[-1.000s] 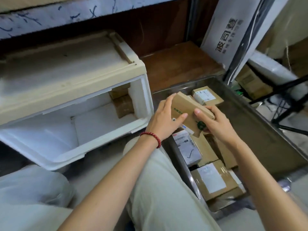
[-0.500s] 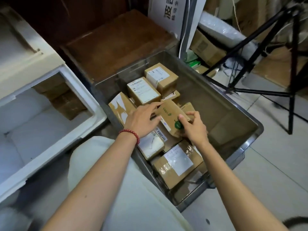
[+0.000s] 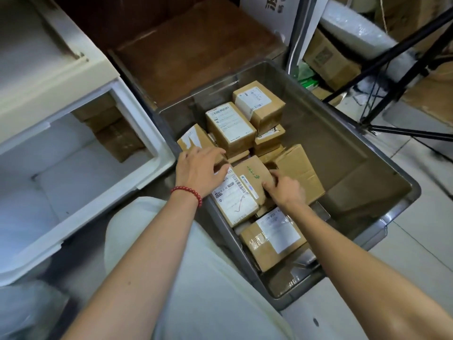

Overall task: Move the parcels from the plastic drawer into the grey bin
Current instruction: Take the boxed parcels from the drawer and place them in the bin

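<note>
At far left, in the white plastic drawer (image 3: 73, 173), we see brown cardboard parcels (image 3: 115, 136) stacked in the back corner. Our left hand (image 3: 198, 168) rests loose-fingered on a taped parcel (image 3: 192, 138) against the grey bin (image 3: 392, 185)'s left wall. Our right hand (image 3: 286, 192) curls its fingers round the green-printed parcel (image 3: 252, 175); the bin's smooth right half lies open.

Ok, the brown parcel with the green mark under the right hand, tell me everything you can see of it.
The green-marked parcel is a closed brown cardboard box with a green printed mark on top and a white sticker near its left edge. It lies slightly tilted on other parcels in the grey bin. The right hand grips its near right corner; the left hand rests just left of it, contact unclear.
</note>
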A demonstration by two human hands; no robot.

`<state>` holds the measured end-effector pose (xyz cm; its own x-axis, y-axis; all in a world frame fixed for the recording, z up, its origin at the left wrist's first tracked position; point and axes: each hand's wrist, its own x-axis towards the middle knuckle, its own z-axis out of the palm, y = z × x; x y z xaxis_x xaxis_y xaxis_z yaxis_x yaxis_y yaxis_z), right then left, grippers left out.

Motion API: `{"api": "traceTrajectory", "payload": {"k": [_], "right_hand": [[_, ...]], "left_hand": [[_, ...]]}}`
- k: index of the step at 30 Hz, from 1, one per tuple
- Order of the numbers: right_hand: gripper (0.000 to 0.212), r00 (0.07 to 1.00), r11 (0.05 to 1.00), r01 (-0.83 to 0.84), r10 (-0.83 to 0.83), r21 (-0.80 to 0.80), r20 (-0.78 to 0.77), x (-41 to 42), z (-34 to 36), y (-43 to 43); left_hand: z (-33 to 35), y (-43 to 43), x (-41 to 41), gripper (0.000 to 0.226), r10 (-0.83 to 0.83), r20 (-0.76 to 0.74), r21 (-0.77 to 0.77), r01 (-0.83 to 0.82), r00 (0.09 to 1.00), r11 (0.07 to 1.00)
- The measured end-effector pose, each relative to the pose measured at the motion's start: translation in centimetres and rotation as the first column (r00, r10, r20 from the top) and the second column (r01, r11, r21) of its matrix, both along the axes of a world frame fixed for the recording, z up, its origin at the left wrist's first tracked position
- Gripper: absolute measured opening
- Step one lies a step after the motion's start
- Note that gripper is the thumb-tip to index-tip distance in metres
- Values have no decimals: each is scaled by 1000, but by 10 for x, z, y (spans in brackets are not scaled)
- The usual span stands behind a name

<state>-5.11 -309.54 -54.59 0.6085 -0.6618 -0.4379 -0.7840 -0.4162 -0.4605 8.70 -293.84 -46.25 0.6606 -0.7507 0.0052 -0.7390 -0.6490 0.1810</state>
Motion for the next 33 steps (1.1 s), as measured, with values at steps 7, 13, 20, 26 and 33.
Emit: {"api": "traceTrajectory", "payload": {"k": [7, 13, 20, 26, 33], "right_hand": [[62, 991, 974, -117, 127, -195, 44, 13, 33, 23], [59, 939, 945, -181, 249, -273, 239, 39, 69, 52], [55, 831, 869, -351, 461, -350, 311, 66, 115, 111], [52, 683, 746, -516, 654, -421, 324, 102, 145, 165], [46, 586, 725, -596, 687, -345, 430, 152, 156, 230]], "left_hand": [[8, 29, -9, 37, -47, 50, -24, 49, 998, 999], [18, 69, -10, 51, 153, 22, -5, -153, 988, 988], [45, 135, 6, 53, 435, 5, 3, -435, 900, 900], [60, 195, 22, 64, 585, -33, 77, -582, 810, 810], [45, 228, 39, 63, 625, 35, 84, -626, 780, 776]]}}
